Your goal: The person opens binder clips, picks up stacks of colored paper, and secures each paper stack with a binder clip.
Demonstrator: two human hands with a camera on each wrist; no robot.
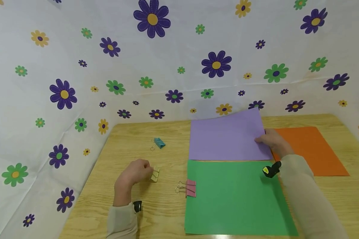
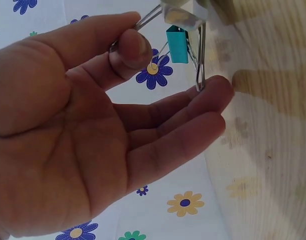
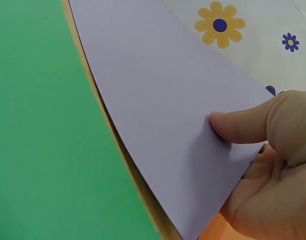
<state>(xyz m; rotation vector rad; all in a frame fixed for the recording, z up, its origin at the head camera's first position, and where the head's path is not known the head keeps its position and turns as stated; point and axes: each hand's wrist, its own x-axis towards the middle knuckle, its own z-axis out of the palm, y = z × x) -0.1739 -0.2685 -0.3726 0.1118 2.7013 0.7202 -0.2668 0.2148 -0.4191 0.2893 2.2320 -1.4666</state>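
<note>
My left hand pinches a wire handle of a yellow binder clip between thumb and index finger, just above the wooden table. In the left wrist view, the clip's other wire handle meets the tips of the lower fingers. On the right, my right hand grips the right edge of a purple sheet of paper, thumb on top and fingers beneath. That side of the sheet is lifted and bends upward. A green sheet lies in front of it, with a pink binder clip on its left edge.
A teal binder clip lies on the table behind the left hand. To the right, an orange sheet lies partly behind the right hand and sleeve. Flower-printed white cloth walls in the back and sides.
</note>
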